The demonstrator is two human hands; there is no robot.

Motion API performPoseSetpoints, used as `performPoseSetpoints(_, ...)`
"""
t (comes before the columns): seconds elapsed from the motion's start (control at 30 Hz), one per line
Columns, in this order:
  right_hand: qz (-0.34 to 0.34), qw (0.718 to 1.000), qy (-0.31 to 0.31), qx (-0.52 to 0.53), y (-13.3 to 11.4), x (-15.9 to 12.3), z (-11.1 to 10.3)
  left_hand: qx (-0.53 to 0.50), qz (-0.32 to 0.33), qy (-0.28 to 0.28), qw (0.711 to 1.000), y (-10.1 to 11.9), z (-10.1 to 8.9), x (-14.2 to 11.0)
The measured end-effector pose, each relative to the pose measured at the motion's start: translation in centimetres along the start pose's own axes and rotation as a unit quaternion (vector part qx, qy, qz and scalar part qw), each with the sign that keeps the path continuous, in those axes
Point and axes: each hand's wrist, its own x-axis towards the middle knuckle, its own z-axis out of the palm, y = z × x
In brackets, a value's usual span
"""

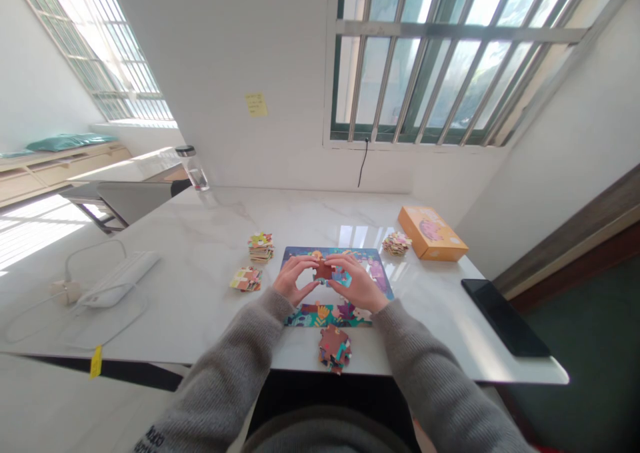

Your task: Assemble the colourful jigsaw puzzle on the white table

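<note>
Fiddling with a reddish-brown cardboard jigsaw piece (324,271) above a glossy puzzle board (295,258), with my left hand (295,278) and right hand (357,282) curled in and the fingertips pinching it from both sides. The board's a flat, dark blue rectangle, with a bright strip of fitted pieces (327,315) along its 6 o'clock edge, between the grey knit sleeves (240,360). Past that, a knobbly pile (335,348) of loose pieces sits at 6 o'clock on the smooth white marble table (430,320). Neat little stacks sit at 10 o'clock (261,246), 9 o'clock (246,279) and 2 o'clock (397,243). A shiny orange box (433,233) lies just past that last stack, and a sleek black tablet (505,316) sits at 4 o'clock.
</note>
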Motion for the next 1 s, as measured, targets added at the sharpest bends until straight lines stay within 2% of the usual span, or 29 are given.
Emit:
performPoseSetpoints(0.1,-0.021,0.999,0.002,-0.029,0.0,-0.1,-0.1,-0.006,-0.006,-0.001,1.0,-0.1,0.0,-0.1)
performPoseSetpoints(0.33,-0.015,0.997,-0.005,-0.075,0.3,-0.3,0.0,-0.012,-0.029,-0.034,0.999,-0.1,-0.3,-0.1)
performPoseSetpoints(0.43,-0.001,0.996,-0.003,-0.094,0.6,-0.3,0.1,0.016,-0.073,-0.059,0.995,-1.3,-0.5,-0.7)
performPoseSetpoints(0.57,0.022,0.993,-0.005,-0.113,0.9,-0.4,0.3,0.109,-0.14,-0.077,0.981,-4.2,-0.2,-2.0)
performPoseSetpoints(0.67,0.033,0.993,-0.014,-0.109,1.2,-0.4,0.5,0.146,-0.138,-0.102,0.974,-5.9,0.2,-2.8)
performPoseSetpoints(0.8,0.034,0.993,-0.052,-0.104,1.7,0.3,0.6,0.144,-0.127,-0.122,0.974,-6.8,0.4,-3.4)
performPoseSetpoints(1.0,0.036,0.981,-0.112,-0.155,1.9,2.1,1.4,0.173,-0.147,-0.085,0.97,-7.2,0.5,-3.7)
